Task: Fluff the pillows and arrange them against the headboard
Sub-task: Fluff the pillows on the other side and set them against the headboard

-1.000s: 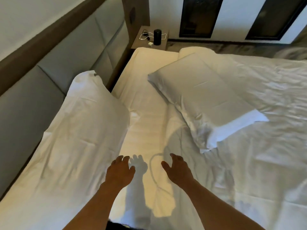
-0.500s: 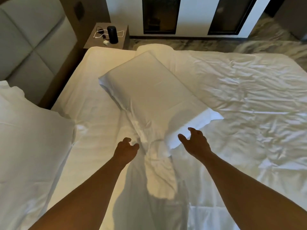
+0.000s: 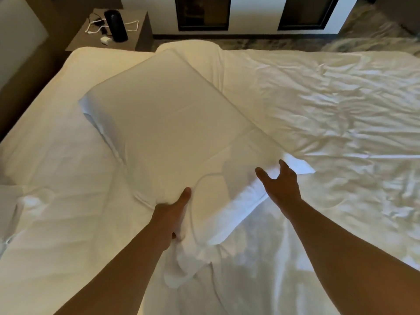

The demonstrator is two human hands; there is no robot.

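Pillow: white, lying flat and askew across the middle of the bed, one corner aimed at the far edge, its loose open-ended flap trailing toward the near edge.
Pillowcase: here's the one container in play, and the pillow fills most of it; the slack end by the hands lies flat and creased.
Left hand: right at the pillow's near corner, thumb stretched up along the fabric and touching it, the other fingers tucked down at the edge and mostly hidden, so whether they truly clutch the cloth I cannot tell.
Right hand: over the flap end of the pillowcase, fingers spread wide and lightly curled, thumb out to the side; nothing clasped, and contact with the cloth beneath is unclear.
Bed: white sheet, smooth on the left side, heavily rumpled on the right side.
Second pillow: only a slice of white shows at the left edge of the bed.
Headboard: padded panel up at the far left corner, well apart from the main pillow.
Nightstand: beyond the bed's far left corner, carrying a dark cylinder, a white cable and a small white plug.
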